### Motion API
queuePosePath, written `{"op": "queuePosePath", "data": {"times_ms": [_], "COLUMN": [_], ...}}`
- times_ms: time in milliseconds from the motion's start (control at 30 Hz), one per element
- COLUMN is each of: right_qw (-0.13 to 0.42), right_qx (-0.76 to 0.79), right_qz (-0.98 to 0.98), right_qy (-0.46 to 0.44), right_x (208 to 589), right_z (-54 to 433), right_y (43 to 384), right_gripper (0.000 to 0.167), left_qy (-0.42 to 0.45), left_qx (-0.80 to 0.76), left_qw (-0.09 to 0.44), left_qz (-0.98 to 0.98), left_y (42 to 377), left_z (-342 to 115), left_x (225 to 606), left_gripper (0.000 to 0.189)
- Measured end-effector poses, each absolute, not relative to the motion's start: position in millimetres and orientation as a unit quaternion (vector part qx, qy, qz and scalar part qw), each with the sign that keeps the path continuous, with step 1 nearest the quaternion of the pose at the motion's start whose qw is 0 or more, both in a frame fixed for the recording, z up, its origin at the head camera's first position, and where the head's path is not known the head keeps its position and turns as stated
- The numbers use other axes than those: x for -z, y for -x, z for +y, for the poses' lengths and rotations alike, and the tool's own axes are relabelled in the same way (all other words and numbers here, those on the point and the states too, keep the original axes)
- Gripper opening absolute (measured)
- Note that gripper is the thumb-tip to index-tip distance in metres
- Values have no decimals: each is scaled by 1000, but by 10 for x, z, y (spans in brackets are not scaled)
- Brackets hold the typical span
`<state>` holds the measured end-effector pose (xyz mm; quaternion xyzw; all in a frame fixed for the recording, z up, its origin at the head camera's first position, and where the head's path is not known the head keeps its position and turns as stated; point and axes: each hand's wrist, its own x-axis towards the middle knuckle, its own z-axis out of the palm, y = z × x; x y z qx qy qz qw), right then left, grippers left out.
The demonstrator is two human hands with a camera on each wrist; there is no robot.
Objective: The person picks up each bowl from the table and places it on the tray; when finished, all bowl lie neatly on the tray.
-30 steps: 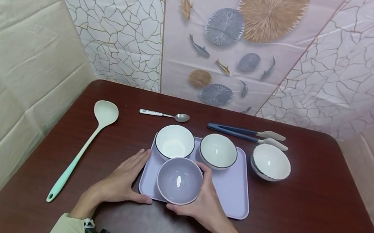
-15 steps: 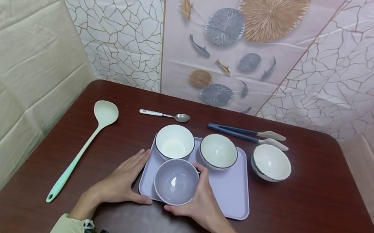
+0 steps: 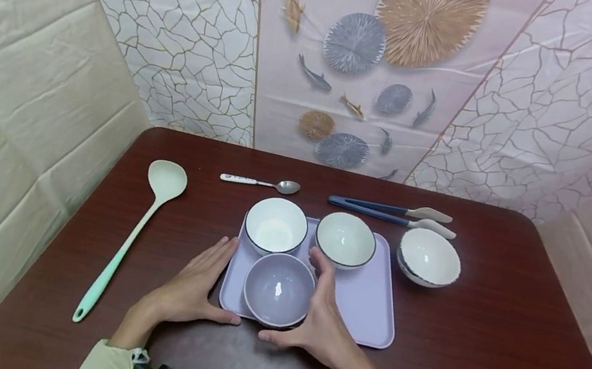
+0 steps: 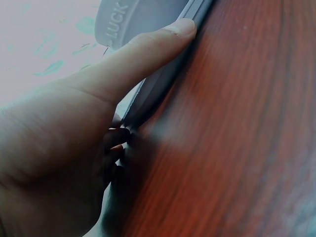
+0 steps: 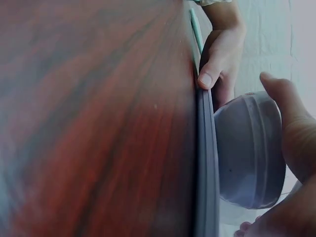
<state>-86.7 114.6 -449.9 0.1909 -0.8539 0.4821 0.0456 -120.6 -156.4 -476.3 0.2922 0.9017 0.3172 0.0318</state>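
Observation:
A purple bowl [image 3: 278,290] sits at the front left of a lilac tray [image 3: 366,307]; raised lettering reading "LUCK" shows on its side in the left wrist view. Around its right side my right hand [image 3: 323,316] is spread, thumb and index finger apart from the rim. In the right wrist view the bowl's base stands on the tray, and the thumb [image 5: 284,94] is off its wall. My left hand [image 3: 193,285] rests along the tray's left edge with straight fingers, its thumb [image 4: 163,42] on the front rim. Two white bowls, one left [image 3: 276,227] and one right [image 3: 345,240], stand behind.
A white bowl with a rough dark rim [image 3: 429,258] stands right of the tray. Blue-handled tongs [image 3: 371,209] and a small spoon [image 3: 287,187] lie behind it. A pale green ladle [image 3: 131,235] lies at the left. Draped cloth walls enclose the table.
The purple bowl has shifted slightly left and come to stand on the tray. My right fingers and thumb have let go of it and spread. My left hand has stayed put.

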Motion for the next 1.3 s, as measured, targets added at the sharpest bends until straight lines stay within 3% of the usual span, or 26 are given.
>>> {"op": "queuePosePath", "data": {"times_ms": [233, 400, 567, 733, 900, 1067, 1300], "right_qw": [65, 109, 180, 218, 151, 53, 20], "right_qx": [-446, -459, -415, -376, -406, -438, -480], "right_qz": [-866, -846, -864, -891, -899, -896, -874], "right_qy": [-217, -249, -221, -134, -60, -50, -76], "right_x": [4430, 4268, 4112, 4081, 4159, 4336, 4528], "right_z": [1226, 1530, 2098, 2746, 3341, 3678, 3851], "right_y": [855, 934, 1117, 1240, 1312, 1400, 1491], "right_gripper": [142, 115, 92, 99, 117, 121, 118], "left_qy": [-288, -288, -288, -288, -284, -287, -297], "left_qx": [-316, -318, -317, -315, -316, -318, -322], "left_qw": [38, 38, 31, 32, 40, 37, 32], "left_qz": [903, 903, 903, 904, 904, 903, 898], "left_y": [1203, 1198, 1197, 1200, 1198, 1196, 1196], "left_z": [-1557, -1563, -1577, -1582, -1584, -1579, -1545], "left_x": [4753, 4762, 4770, 4759, 4749, 4759, 4765], "left_gripper": [130, 130, 131, 131, 131, 130, 130]}}
